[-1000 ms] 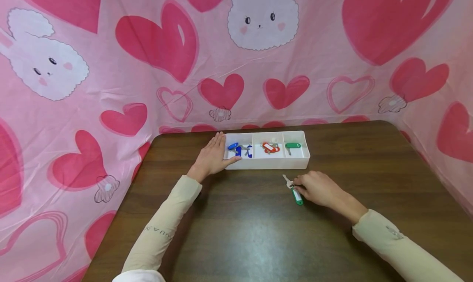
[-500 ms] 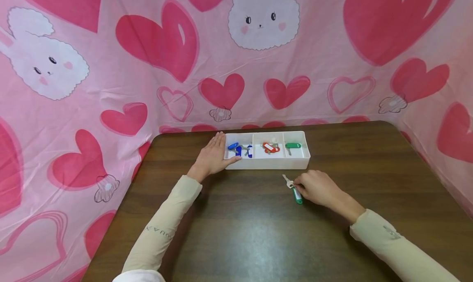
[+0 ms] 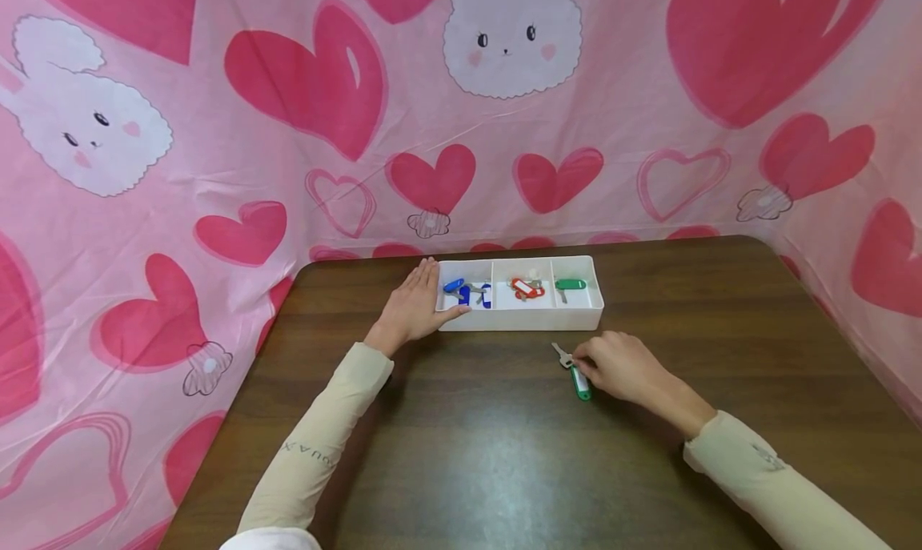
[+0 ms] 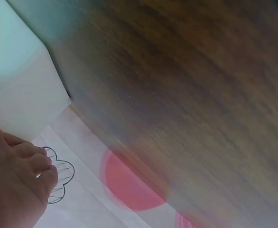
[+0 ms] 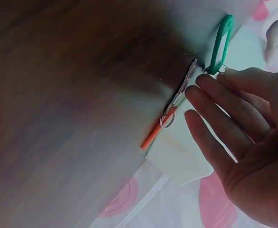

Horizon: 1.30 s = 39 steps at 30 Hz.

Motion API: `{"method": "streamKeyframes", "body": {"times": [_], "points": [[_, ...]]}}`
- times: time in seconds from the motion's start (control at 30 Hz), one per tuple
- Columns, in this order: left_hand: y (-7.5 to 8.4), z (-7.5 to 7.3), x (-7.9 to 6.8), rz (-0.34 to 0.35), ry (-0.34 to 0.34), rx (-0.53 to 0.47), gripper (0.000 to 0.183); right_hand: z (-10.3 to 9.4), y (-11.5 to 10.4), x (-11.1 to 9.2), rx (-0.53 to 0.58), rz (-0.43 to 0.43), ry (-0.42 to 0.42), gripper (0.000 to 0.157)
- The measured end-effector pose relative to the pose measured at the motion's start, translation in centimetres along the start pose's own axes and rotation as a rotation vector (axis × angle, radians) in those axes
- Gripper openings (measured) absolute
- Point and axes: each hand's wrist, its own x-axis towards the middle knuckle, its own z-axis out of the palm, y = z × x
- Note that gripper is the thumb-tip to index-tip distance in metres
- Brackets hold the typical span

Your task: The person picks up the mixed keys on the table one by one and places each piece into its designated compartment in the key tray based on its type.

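Observation:
In the head view, my left hand [image 3: 412, 306] rests against the left end of a white divided box [image 3: 519, 319], fingers straight along its end and thumb over the front rim. The left wrist view has part of this hand [image 4: 23, 178] next to the white box wall [image 4: 30, 95]. My right hand [image 3: 623, 366], in front of the box, pinches a key [image 3: 563, 356] with a green tag [image 3: 580, 383] near where the two join. In the right wrist view the green tag [image 5: 220, 45] stands at the thumb and fingertips, the other fingers spread.
Blue-tagged keys [image 3: 464, 295] lie in the left compartment, red-tagged keys [image 3: 528, 288] in the middle, and a green-tagged key [image 3: 571, 284] in the right. An orange tag [image 5: 159, 128] on a ring overlaps the box edge in the right wrist view. Pink cloth [image 3: 497, 174] hangs behind the brown table [image 3: 461, 454].

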Motion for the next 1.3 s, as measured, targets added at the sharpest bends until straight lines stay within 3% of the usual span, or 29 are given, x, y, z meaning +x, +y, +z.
{"method": "streamKeyframes", "body": {"times": [0.6, 1.07, 1.3], "points": [[0.0, 0.0, -0.1, -0.004, -0.008, -0.007, 0.117, -1.9, -0.6, -0.5, 0.099, 0.039, 0.059, 0.014], [0.0, 0.0, -0.1, -0.003, -0.007, -0.017, 0.116, -3.6, -0.9, -1.0, 0.087, -0.009, 0.176, 0.013], [0.0, 0.0, -0.1, -0.005, -0.012, -0.015, 0.116, -4.2, -0.7, -0.9, 0.027, -0.041, 0.280, 0.013]]}}
